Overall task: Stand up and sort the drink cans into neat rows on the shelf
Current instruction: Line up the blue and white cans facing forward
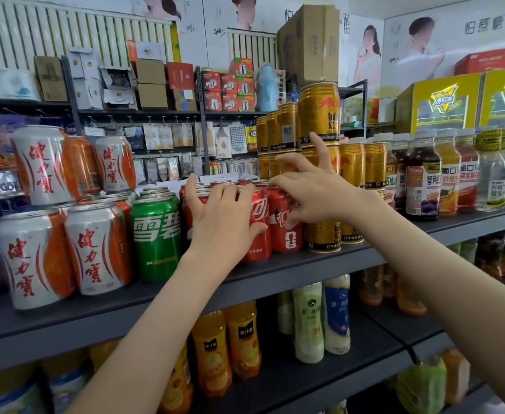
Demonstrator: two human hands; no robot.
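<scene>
Red cola cans (pixel 284 231) stand in rows on the dark grey shelf (pixel 290 270), upright. My left hand (pixel 221 216) lies flat against the front left red cans, fingers spread, thumb on a can's face. My right hand (pixel 308 195) rests fingers-apart on the tops of the red cans at the right, with the index finger raised toward the stacked gold energy-drink cans (pixel 320 115). Left of the red cans stands a green soda can (pixel 155 237), then white-and-orange cans (pixel 96 249), some stacked two high.
Juice and tea bottles (pixel 424 180) line the shelf to the right. Lower shelves hold orange drink bottles (pixel 227 348) and milky bottles (pixel 320 318). Yellow cartons (pixel 442 100) sit above the bottles. Another rack with boxes and hanging goods (pixel 161 138) stands behind.
</scene>
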